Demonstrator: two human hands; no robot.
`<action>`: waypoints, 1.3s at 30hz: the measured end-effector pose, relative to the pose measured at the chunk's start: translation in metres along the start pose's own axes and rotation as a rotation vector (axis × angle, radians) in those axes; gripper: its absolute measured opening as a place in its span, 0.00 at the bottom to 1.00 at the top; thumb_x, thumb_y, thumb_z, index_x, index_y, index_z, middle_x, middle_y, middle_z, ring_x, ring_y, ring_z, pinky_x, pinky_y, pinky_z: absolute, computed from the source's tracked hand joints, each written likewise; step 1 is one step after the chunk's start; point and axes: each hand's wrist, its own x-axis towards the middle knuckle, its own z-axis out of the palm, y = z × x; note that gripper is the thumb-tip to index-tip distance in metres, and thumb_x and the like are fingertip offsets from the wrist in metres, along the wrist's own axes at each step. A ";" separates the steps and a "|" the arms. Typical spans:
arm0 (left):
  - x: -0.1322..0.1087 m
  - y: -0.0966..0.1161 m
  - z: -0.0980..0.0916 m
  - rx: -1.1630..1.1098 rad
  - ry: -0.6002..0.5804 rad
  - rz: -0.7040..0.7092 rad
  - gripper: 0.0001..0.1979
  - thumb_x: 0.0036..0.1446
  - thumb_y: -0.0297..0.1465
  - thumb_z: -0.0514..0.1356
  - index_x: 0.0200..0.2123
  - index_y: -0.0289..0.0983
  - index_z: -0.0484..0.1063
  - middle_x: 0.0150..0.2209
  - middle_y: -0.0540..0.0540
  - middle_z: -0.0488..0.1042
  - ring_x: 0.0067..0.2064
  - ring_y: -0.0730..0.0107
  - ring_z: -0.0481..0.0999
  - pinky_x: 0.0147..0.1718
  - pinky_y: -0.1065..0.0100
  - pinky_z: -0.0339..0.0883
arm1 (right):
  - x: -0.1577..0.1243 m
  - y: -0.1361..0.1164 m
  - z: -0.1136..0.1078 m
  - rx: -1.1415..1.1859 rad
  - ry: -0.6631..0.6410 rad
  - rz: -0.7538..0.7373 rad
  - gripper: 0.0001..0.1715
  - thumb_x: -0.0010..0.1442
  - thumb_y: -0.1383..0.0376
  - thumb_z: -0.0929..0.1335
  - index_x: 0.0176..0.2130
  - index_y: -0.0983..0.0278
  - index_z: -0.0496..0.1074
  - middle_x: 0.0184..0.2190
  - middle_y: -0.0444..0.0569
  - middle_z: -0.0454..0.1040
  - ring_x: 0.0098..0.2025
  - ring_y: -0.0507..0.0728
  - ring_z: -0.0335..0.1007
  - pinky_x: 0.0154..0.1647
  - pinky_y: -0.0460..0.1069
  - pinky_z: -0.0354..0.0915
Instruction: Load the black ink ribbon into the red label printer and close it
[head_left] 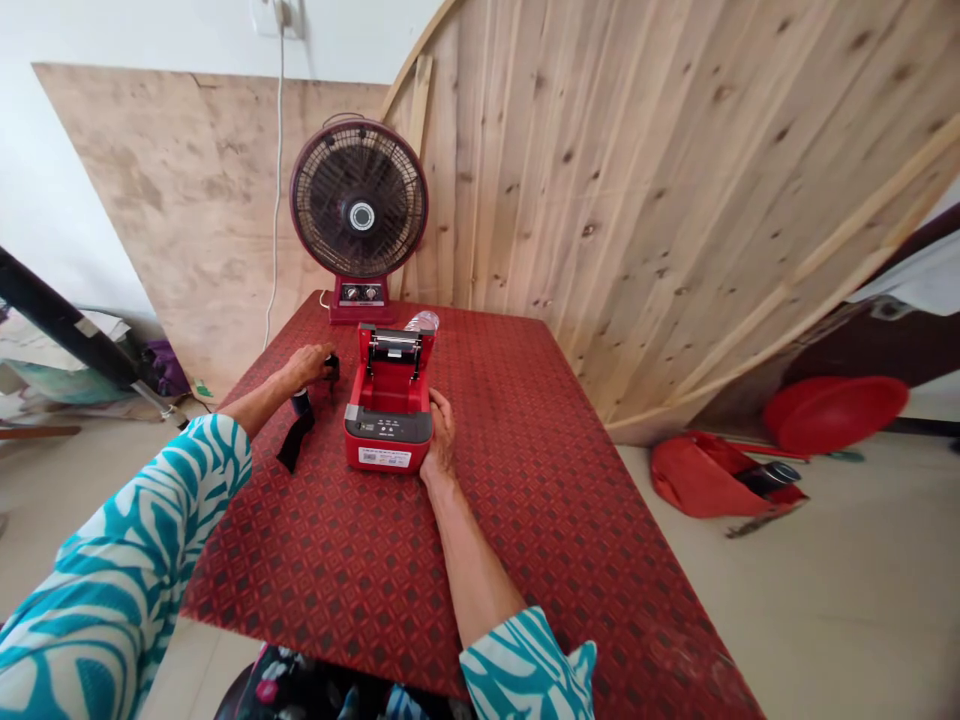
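Seated at a red patterned tabletop, bent over a small red label printer at centre frame. Lid tipped up and standing at the rear, inner bay bare and open to the camera, grey control panel toward the viewer. Long axis of the printer running from lower centre straight up the frame, toward a red desk fan at the far edge of the tabletop.

Right hand laid against the printer's right flank near the front corner, fingers stretched flat along the casing, touching rather than clasping. Left hand just left of the printer's rear half, about level with the lid hinge, fingers curled shut around a small black part, too small to identify. Black part lying between that hand and the printer's left wall, just beside the open bay and to its left. Left hand by far the nearer of the two to it.

Below the left wrist, a black roll upright on the tabletop, with a dark strip trailing down-frame from it. Clear bottle lying behind the lid, at its upper right. At right of frame, on the floor, a red basin and a red bag beside slanted wooden boards.
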 end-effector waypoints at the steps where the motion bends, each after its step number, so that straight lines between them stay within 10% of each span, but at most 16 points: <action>1: 0.001 -0.001 0.000 -0.001 -0.017 0.008 0.17 0.49 0.26 0.60 0.44 0.40 0.76 0.41 0.44 0.80 0.46 0.56 0.78 0.41 0.68 0.68 | 0.001 0.001 -0.001 -0.014 0.000 -0.010 0.23 0.55 0.53 0.66 0.47 0.60 0.73 0.42 0.46 0.78 0.42 0.56 0.73 0.44 0.51 0.67; 9: 0.004 -0.017 -0.019 -0.361 -0.107 -0.007 0.31 0.41 0.30 0.64 0.53 0.40 0.73 0.52 0.43 0.77 0.53 0.54 0.75 0.48 0.64 0.70 | 0.004 0.005 -0.002 -0.075 0.012 -0.045 0.23 0.56 0.53 0.65 0.48 0.60 0.73 0.43 0.47 0.79 0.46 0.57 0.72 0.46 0.51 0.67; 17: -0.076 -0.060 -0.014 -1.142 0.015 -0.065 0.29 0.35 0.35 0.70 0.45 0.38 0.75 0.53 0.38 0.76 0.55 0.50 0.74 0.53 0.52 0.68 | 0.002 0.000 0.004 0.014 0.030 0.004 0.23 0.52 0.54 0.67 0.46 0.61 0.73 0.40 0.45 0.78 0.39 0.54 0.72 0.42 0.50 0.66; 27: -0.110 -0.030 0.010 -1.035 -0.001 -0.013 0.29 0.39 0.46 0.70 0.43 0.37 0.75 0.40 0.44 0.80 0.45 0.54 0.78 0.46 0.57 0.72 | 0.001 -0.003 0.004 0.000 0.035 -0.008 0.23 0.52 0.54 0.67 0.45 0.61 0.73 0.39 0.46 0.78 0.37 0.54 0.71 0.40 0.50 0.66; 32: -0.122 -0.017 -0.021 -1.007 0.038 0.042 0.32 0.43 0.46 0.69 0.50 0.37 0.75 0.46 0.43 0.80 0.47 0.53 0.77 0.49 0.57 0.70 | 0.001 -0.003 0.006 0.009 0.036 0.008 0.22 0.51 0.55 0.66 0.45 0.61 0.73 0.39 0.45 0.78 0.38 0.53 0.71 0.41 0.49 0.66; 39: -0.098 0.060 -0.069 -0.714 -0.051 0.349 0.26 0.53 0.42 0.64 0.53 0.39 0.74 0.47 0.44 0.79 0.50 0.55 0.76 0.49 0.59 0.70 | 0.000 -0.005 0.008 0.024 0.009 -0.014 0.23 0.52 0.54 0.66 0.45 0.61 0.73 0.40 0.45 0.77 0.42 0.55 0.70 0.45 0.50 0.65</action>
